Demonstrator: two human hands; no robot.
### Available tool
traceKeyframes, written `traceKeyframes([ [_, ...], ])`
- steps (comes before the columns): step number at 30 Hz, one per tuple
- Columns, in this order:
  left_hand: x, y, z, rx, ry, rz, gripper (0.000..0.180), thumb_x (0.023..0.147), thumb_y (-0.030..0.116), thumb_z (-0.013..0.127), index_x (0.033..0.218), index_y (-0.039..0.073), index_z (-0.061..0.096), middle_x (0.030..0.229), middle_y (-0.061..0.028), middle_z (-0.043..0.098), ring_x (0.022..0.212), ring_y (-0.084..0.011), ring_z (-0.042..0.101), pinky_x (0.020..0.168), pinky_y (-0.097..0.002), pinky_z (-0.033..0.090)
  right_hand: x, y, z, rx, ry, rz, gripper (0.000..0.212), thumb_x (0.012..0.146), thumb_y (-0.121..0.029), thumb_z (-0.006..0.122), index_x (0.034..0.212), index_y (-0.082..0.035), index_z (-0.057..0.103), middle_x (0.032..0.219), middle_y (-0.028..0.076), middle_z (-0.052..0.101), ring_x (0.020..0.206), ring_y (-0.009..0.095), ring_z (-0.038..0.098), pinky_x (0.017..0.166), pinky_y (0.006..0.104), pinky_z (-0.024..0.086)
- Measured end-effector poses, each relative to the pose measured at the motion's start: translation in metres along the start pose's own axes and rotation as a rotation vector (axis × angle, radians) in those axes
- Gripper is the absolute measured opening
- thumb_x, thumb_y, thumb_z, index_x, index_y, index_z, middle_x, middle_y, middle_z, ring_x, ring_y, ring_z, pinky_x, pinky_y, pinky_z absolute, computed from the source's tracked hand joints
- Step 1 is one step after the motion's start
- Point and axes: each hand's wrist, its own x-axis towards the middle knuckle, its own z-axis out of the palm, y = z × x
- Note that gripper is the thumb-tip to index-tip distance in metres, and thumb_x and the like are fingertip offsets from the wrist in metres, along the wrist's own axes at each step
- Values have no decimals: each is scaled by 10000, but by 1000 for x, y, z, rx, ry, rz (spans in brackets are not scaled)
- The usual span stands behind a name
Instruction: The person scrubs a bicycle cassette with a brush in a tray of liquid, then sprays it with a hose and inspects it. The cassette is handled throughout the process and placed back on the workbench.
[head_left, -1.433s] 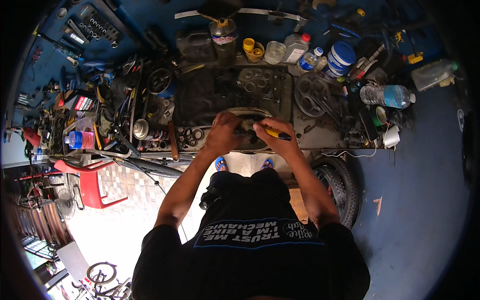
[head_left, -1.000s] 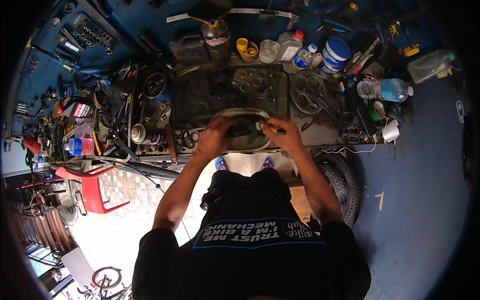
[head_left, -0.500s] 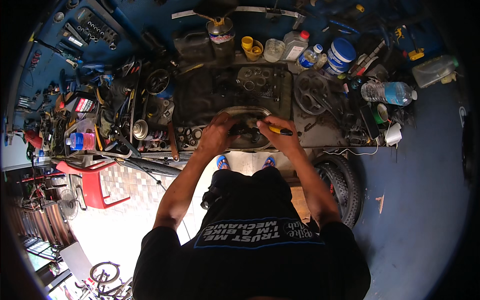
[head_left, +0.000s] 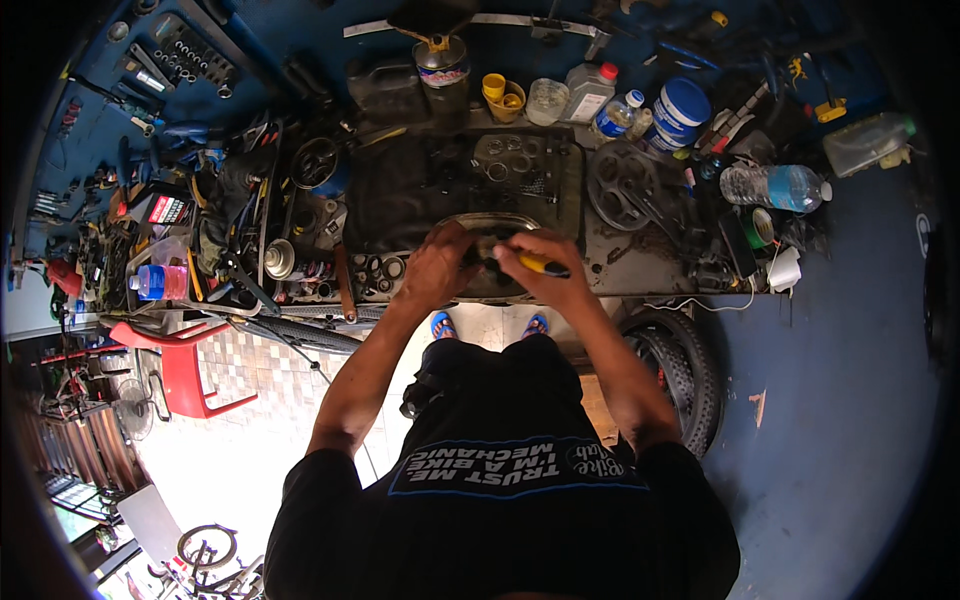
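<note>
Over a shallow metal pan (head_left: pixel 497 218) with a rounded rim, at the bench's front edge, both my hands work close together. My right hand (head_left: pixel 545 268) is closed round a slim tool (head_left: pixel 543 264) with a yellow handle and black end; its working tip is lost in shadow among the fingers. My left hand (head_left: pixel 437 268) sits at the pan's left side, fingers curled in around a small dark part that I cannot make out. Behind the pan, several small rings and parts (head_left: pixel 498 170) lie on a dark mat (head_left: pixel 385 195).
Right of the mat lies a crankset (head_left: pixel 625 185), with bottles and a blue-and-white tub (head_left: pixel 682 112) behind it. Loose bearings and rings (head_left: pixel 380 272) and a brown-handled tool (head_left: pixel 344 285) are left of my hands. Tyres (head_left: pixel 680 375) stand below the bench at right.
My right hand has shifted left, closer to my left hand, and the yellow-handled tool has gone with it. The left hand stays nearly in place.
</note>
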Motion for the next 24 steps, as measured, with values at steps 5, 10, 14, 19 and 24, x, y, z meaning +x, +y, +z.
traceKeyframes([
  [5,0,-2,-3,-22,-16,-37,518,785,169,889,1263,82,710,1276,-120,644,1263,-375,618,1029,-480,552,-3,12,2,40,-24,77,237,916,-256,832,955,-35,760,872,96,755,802,198,722,741,316,546],
  [10,-3,-6,1,-11,29,13,527,788,163,887,1271,75,696,1291,-131,644,1266,-380,613,1029,-482,549,-10,39,-19,-118,-71,297,301,976,-337,769,952,-37,756,735,64,700,698,132,647,659,324,503],
  [14,-3,-9,8,12,76,74,511,801,134,873,1271,61,685,1305,-144,648,1288,-389,601,1023,-476,545,-10,38,-17,-178,-54,399,306,999,-374,738,1066,-76,755,747,60,707,690,157,651,676,328,514],
  [19,-5,-19,29,-262,130,-2,509,801,54,851,1276,52,671,1247,-160,682,1231,-410,624,1027,-491,529,-19,51,-14,-105,-48,356,335,986,-384,750,1161,-99,732,830,92,725,763,193,698,722,339,541],
  [24,-10,-22,22,-257,174,46,534,769,55,876,1263,46,673,1193,-161,700,1175,-403,641,1026,-494,521,-27,52,-21,-284,-58,81,337,944,-380,793,1130,-107,723,858,104,720,818,218,719,755,350,551],
])
